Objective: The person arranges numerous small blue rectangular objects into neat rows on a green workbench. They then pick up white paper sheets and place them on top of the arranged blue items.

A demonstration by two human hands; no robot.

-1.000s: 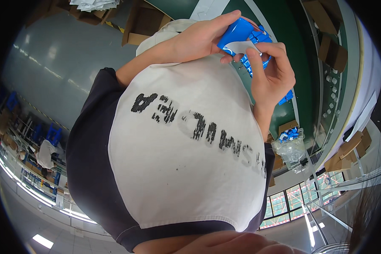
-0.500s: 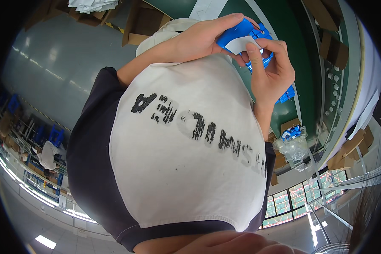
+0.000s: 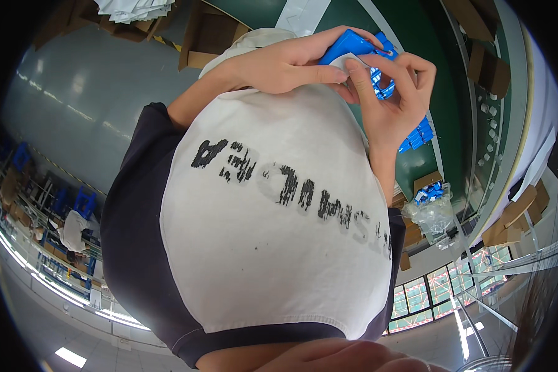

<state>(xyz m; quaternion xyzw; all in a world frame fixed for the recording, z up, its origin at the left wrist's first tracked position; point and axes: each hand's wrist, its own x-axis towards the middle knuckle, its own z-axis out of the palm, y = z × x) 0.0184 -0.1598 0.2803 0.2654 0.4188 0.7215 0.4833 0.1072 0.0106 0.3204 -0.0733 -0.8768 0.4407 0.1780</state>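
Note:
My left hand (image 3: 282, 65) is wrapped round a blue plastic-wrapped block (image 3: 350, 43), which looks like a battery pack. A white label (image 3: 341, 60) lies at the pack's near side, partly hidden by fingers. My right hand (image 3: 398, 99) pinches the label's edge between thumb and forefinger, its other fingers curled. The left thumb lies beside the right thumb at the label. Just behind and below the right hand, several more blue packs (image 3: 418, 136) rest on the green bench (image 3: 449, 124).
An open carton (image 3: 214, 34) stands at the upper left, near a pile of white sheets (image 3: 133, 9). At the right, a small box of blue packs (image 3: 429, 193) sits by a clear plastic bag (image 3: 431, 217). Small whitish pieces (image 3: 492, 124) line the bench's far right.
The left thumb has come down beside the label, and the right thumb has shifted left over it. Less of the label shows; the blue pack has turned slightly.

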